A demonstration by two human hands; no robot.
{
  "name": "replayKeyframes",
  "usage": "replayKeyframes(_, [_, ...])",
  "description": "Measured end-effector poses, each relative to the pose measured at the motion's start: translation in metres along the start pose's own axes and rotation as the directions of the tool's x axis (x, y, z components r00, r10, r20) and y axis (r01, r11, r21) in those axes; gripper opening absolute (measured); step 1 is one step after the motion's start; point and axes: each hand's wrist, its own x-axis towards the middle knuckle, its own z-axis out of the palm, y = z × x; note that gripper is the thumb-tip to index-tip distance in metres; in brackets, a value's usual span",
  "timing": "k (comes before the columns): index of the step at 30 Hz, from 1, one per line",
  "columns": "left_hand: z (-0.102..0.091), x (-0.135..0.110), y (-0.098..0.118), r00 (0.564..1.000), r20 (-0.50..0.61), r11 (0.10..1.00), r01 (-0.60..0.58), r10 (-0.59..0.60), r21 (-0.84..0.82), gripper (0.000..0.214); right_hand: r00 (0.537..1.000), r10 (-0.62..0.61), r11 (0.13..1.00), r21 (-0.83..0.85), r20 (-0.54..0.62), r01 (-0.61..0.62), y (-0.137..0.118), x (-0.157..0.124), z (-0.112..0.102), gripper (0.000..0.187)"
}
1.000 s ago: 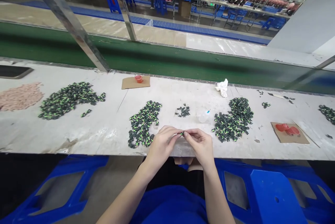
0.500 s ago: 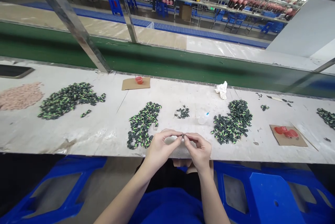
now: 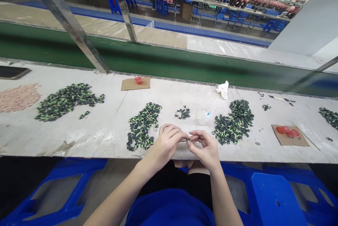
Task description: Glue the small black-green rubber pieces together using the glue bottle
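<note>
We hold both hands together over the near edge of the bench [image 3: 100, 134], just above its front lip. Our left hand [image 3: 166, 143] curls its fingers inward, and our right hand [image 3: 207, 146] meets it fingertip to fingertip. Between them sits one small dark piece with a touch of green [image 3: 187, 139]; both hands pinch it, the left grip from one side and the right grip from the other. The piece is too small for us to tell its shape.

Just to the left of our left hand lies a pile of black and green pieces [image 3: 142, 124], touching nothing but the bench. To the right of our right hand lies a larger, darker pile [image 3: 233, 122], near but apart from the fingers. Between the two piles, farther back, we see a small cluster of dark pieces [image 3: 182, 113] and a little clear bottle with a blue tip [image 3: 204, 119].

Far to the left sit another black and green heap [image 3: 66, 100] and a pink heap [image 3: 17, 97]. A red cup [image 3: 138, 80] stands on a cardboard sheet [image 3: 129, 84] at the back of the bench, and a crumpled white rag [image 3: 223, 89] lies near the green conveyor belt [image 3: 171, 62]. At the right, red caps [image 3: 288, 131] rest on a second piece of cardboard [image 3: 302, 141].
</note>
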Motion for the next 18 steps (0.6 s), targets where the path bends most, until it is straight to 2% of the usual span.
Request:
replayKeyframes(6, [-0.002, 0.000, 0.003, 0.995, -0.007, 0.994, -0.098, 0.099, 0.047, 0.028, 0.994, 0.112, 0.977, 0.181, -0.006, -0.109, 0.005, 0.002, 0.002, 0.021])
replayKeyframes(9, [-0.001, -0.001, 0.007, 0.991, -0.026, 0.990, -0.133, 0.134, 0.045, 0.028, 0.991, 0.130, 0.971, 0.199, 0.026, -0.133, 0.011, -0.001, -0.002, 0.021])
replayKeyframes(12, [0.007, -0.004, 0.014, 0.984, -0.045, 0.985, -0.170, 0.171, 0.024, 0.032, 0.996, 0.068, 0.993, 0.096, 0.059, -0.073, 0.011, -0.009, -0.014, 0.014])
replayKeyframes(15, [0.026, -0.005, 0.021, 0.980, -0.048, 0.981, -0.194, 0.193, -0.020, 0.031, 0.992, -0.032, 0.994, -0.102, 0.123, 0.044, 0.002, -0.016, -0.038, 0.010])
replayKeyframes(16, [0.035, -0.005, 0.021, 0.979, -0.022, 0.979, -0.201, 0.201, -0.020, 0.028, 0.989, -0.060, 0.979, -0.185, 0.134, 0.084, -0.002, -0.017, -0.048, 0.011])
replayKeyframes(17, [0.043, -0.004, 0.021, 0.974, -0.043, 0.975, -0.221, 0.220, -0.005, 0.026, 0.988, -0.100, 0.953, -0.272, 0.120, 0.130, -0.007, -0.018, -0.059, 0.011])
replayKeyframes(18, [0.050, -0.003, 0.021, 0.977, -0.088, 0.981, -0.192, 0.193, 0.026, 0.025, 0.984, -0.160, 0.918, -0.355, 0.075, 0.177, -0.011, -0.016, -0.072, 0.010])
